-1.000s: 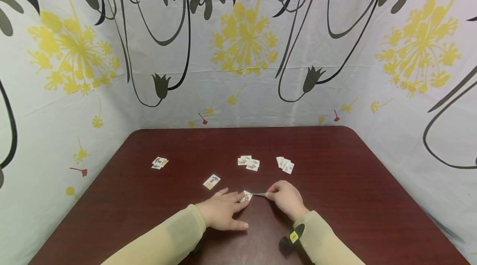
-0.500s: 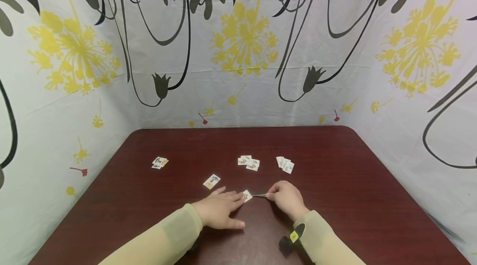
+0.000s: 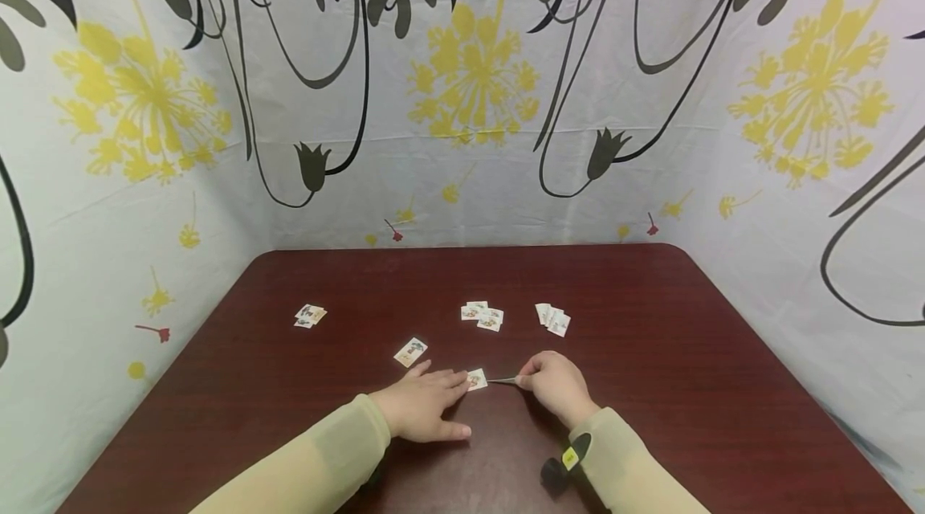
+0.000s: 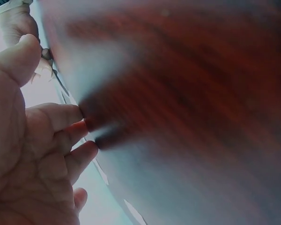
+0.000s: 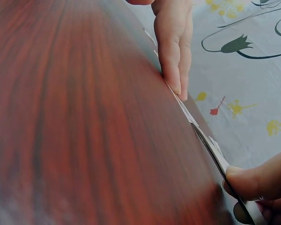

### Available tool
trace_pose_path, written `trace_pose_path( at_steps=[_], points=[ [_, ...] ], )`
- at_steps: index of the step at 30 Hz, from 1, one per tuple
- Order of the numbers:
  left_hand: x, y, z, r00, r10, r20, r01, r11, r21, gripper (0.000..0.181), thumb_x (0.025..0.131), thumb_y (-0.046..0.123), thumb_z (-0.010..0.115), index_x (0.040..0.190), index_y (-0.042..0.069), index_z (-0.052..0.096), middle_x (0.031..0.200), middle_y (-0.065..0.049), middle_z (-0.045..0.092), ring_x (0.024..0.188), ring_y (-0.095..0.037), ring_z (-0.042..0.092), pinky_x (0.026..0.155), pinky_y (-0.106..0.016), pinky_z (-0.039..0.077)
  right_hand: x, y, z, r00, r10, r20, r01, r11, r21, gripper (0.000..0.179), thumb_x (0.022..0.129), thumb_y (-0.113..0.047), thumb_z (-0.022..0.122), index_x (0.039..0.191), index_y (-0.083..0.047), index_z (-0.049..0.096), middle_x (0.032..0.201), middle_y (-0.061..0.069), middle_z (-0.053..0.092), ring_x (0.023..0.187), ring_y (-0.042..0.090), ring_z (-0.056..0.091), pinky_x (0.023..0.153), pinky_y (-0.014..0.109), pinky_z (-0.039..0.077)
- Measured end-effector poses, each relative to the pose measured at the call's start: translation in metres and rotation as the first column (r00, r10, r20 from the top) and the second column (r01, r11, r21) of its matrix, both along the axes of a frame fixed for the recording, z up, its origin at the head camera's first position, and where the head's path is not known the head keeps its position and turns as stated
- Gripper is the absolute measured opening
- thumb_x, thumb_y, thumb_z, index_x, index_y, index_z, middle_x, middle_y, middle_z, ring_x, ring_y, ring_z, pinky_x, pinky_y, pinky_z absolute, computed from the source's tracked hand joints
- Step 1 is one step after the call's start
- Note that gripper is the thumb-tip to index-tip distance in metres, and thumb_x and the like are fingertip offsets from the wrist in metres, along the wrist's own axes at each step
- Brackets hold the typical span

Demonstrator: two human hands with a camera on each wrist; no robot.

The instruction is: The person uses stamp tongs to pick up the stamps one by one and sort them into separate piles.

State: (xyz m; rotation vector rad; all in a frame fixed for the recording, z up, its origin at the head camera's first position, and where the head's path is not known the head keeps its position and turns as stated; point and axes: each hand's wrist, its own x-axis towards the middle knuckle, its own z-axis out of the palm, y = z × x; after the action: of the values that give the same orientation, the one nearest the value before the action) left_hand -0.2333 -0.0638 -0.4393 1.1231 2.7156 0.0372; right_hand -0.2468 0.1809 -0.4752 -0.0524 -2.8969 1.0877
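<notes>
Flat on the table lies a small white picture card (image 3: pixel 478 380), its left edge under the fingertips of my left hand (image 3: pixel 421 405). That hand is spread with straight fingers, and the left wrist view shows its fingertips touching the tabletop. My right hand (image 3: pixel 556 387) pinches a slim pair of metal tweezers (image 3: pixel 502 380) between thumb and fingers. Low over the table, the tweezers' tip points left and reaches the card's right edge; in the right wrist view the tweezers (image 5: pixel 210 149) slope down to the card (image 5: pixel 183 110).
A single card (image 3: pixel 410 352) lies just beyond my left hand. Farther back are overlapping groups of cards at the left (image 3: pixel 310 316), the middle (image 3: pixel 482 316) and the right (image 3: pixel 553 320). Patterned cloth (image 3: pixel 462 209) hangs around the dark red table (image 3: pixel 347 273).
The left hand has drawn back slightly to the left, uncovering more of the card, which has turned and shifted a little left. Right hand and tweezers stay almost still.
</notes>
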Motion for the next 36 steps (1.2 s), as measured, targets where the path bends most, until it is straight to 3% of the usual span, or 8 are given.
trace_pose_path(
  at_steps=[8,16,36],
  points=[
    [-0.0004,-0.0008,-0.0014,0.999,0.001,0.048,-0.001,1.000,-0.007,0.079,0.089,0.066,0.050,0.149,0.017,0.038,0.155,-0.001,0.031,0.142,-0.023,0.029,0.114,-0.054,0.014,0.0002,-0.0006,0.0007,1.000,0.006,0.000,-0.006,1.000,0.004,0.014,0.077,-0.018,0.076,0.065,-0.018,0.069,0.070,-0.009,0.060,0.067,0.011,0.054,0.066,0.034,0.045],
    [-0.0009,-0.0020,-0.0040,0.999,0.001,0.045,-0.001,1.000,-0.010,0.081,0.088,0.068,0.049,0.149,0.016,0.037,0.156,0.001,0.030,0.142,-0.023,0.027,0.114,-0.052,0.013,0.0002,-0.0005,0.0009,1.000,0.010,0.003,-0.010,1.000,0.000,0.014,0.076,-0.017,0.076,0.065,-0.018,0.069,0.070,-0.009,0.062,0.068,0.011,0.054,0.067,0.034,0.046],
    [-0.0005,-0.0031,0.0008,0.994,-0.006,0.106,0.008,1.000,-0.016,0.081,0.088,0.067,0.050,0.152,0.020,0.032,0.157,0.000,0.025,0.144,-0.024,0.023,0.115,-0.049,0.013,0.0002,-0.0009,0.0005,1.000,0.019,0.005,-0.019,0.999,0.033,0.012,0.076,-0.022,0.076,0.066,-0.021,0.070,0.070,-0.010,0.062,0.068,0.010,0.054,0.067,0.034,0.045]
  ],
)
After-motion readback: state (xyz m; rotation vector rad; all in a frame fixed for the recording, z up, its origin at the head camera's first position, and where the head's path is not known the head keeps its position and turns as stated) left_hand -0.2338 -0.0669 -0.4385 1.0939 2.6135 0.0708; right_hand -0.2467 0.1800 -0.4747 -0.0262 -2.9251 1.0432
